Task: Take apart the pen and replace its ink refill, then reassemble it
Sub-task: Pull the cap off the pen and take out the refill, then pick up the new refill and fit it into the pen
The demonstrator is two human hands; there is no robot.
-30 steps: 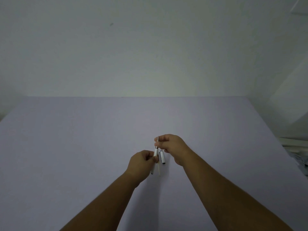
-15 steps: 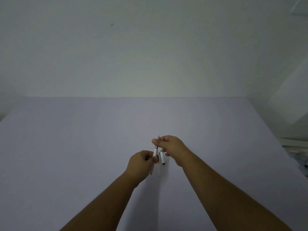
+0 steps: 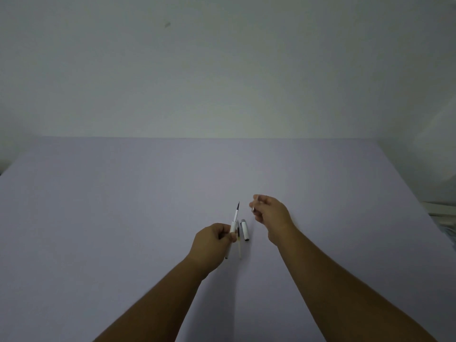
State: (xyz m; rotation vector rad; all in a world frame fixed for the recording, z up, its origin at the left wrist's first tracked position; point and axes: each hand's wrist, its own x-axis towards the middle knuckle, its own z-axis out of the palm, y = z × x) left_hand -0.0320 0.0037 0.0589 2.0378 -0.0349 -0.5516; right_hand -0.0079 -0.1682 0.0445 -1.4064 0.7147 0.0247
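Observation:
My left hand (image 3: pixel 214 239) grips a white pen barrel (image 3: pixel 234 219) that points up and away, with the thin dark refill tip sticking out of its far end. My right hand (image 3: pixel 270 211) is off to the right, fingers pinched on a small silvery pen tip piece (image 3: pixel 253 208). On the table between the hands lie a white pen cap (image 3: pixel 244 230) and a thin pale spare refill (image 3: pixel 239 245), side by side.
A pale lilac table (image 3: pixel 123 218) fills the lower view, with a plain white wall behind it. At the far right edge there is some light clutter (image 3: pixel 444 218) beyond the table.
My right hand has pulled away to the right from the pen's front end, taking the small tip piece with it. The refill tip now stands bare. My left hand barely moved.

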